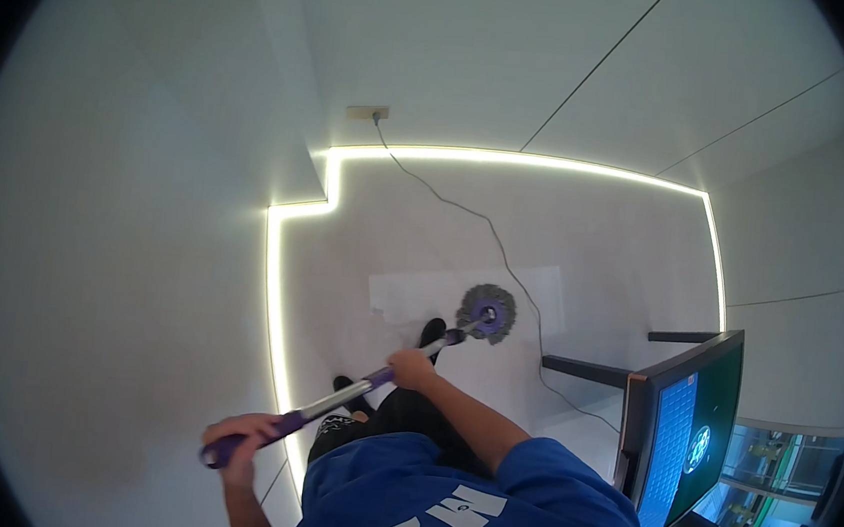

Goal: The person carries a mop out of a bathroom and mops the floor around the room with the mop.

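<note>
Both my hands hold one mop, with a purple and silver pole (338,397) that slants from lower left up to the right. My left hand (241,440) is wrapped round the purple grip near the pole's top end. Farther down, my right hand (413,369) closes round the pole at a purple section. The round mop head (487,314), with grey strands and a purple disc, rests on the pale floor (425,224) just beyond my right shoe (432,333). My left shoe (350,394) shows partly behind the pole.
A grey cable (490,226) runs across the floor from a wall socket (367,113), passing right of the mop head toward a large screen (690,438) on dark legs (585,370). A glowing light strip (521,159) lines the base of the walls (440,54).
</note>
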`<state>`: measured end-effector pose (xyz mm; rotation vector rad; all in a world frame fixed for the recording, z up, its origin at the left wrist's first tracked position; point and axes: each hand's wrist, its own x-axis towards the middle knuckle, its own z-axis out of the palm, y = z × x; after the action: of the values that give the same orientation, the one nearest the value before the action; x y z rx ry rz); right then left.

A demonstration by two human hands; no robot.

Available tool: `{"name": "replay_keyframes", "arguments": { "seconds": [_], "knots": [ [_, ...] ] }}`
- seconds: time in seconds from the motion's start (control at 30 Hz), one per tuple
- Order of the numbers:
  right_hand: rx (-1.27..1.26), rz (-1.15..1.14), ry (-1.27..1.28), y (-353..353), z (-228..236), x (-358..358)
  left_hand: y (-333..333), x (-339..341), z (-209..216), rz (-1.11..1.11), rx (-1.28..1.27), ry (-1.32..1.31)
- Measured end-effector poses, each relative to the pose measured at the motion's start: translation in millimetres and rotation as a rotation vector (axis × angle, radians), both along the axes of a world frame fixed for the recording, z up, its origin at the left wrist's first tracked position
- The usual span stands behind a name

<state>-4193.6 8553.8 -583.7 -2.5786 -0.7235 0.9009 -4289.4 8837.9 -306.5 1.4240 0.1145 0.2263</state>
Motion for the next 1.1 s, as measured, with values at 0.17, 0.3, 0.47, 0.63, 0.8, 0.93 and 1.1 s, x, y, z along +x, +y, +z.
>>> {"name": "replay_keyframes", "arguments": {
  "seconds": [0.17,0.3,0.47,0.63,0.8,0.93,1.1],
  "knots": [
    [0.3,0.02,0.049,177.9,32.6,-48.6,119.7,-80.8,57.4,0.29,0.105,-0.184],
    [0.663,0.067,0.048,277.5,70.1,-96.5,127.7,-145.4,110.3,0.459,0.14,-0.401],
    [0.723,0.223,0.135,310.6,89.0,-107.2,104.6,-162.5,136.2,0.204,0.152,-0.569],
    [0.849,0.218,0.177,293.3,87.2,-107.8,54.8,-143.1,151.3,0.295,0.179,-0.588],
    [0.98,0.19,0.176,213.6,92.9,-94.1,-24.1,-110.4,175.0,0.176,0.213,-0.597],
    [0.866,0.166,0.209,101.9,97.6,-94.5,-99.6,-95.3,177.9,0.029,0.127,-0.62],
    [0.684,0.154,0.175,-64.4,104.2,-79.2,-178.0,-57.3,168.7,-0.25,-0.022,-0.51]
  ]
}}
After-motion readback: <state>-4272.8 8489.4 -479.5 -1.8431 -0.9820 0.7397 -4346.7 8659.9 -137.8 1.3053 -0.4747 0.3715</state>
